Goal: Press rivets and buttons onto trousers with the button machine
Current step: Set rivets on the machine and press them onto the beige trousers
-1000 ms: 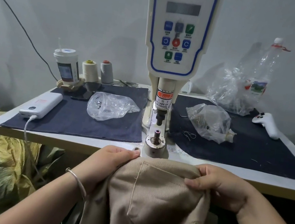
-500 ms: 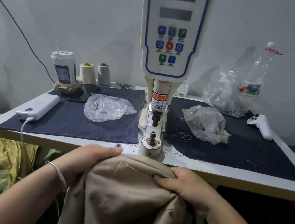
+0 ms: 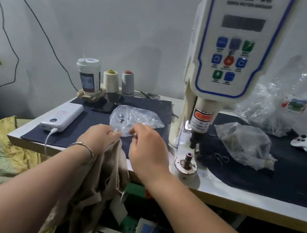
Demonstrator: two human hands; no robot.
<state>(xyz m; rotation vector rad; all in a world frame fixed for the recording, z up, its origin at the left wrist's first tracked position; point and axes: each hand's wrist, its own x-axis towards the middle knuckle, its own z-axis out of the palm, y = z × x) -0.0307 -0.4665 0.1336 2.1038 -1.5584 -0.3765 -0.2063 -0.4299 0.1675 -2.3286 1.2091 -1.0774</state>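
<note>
Left of the button machine (image 3: 224, 53), both hands pinch the fastener bag (image 3: 134, 118); left hand (image 3: 99, 137) also holds the trousers (image 3: 105, 171), keeping them ready; right hand (image 3: 148, 149) grip narrow, probably picking a rivet.

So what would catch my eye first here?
The tall white button machine with coloured keys stands right of centre on the table. In front, both hands meet at a clear bag of small metal parts; the left hand also holds beige trousers hanging off the table's edge.
</note>
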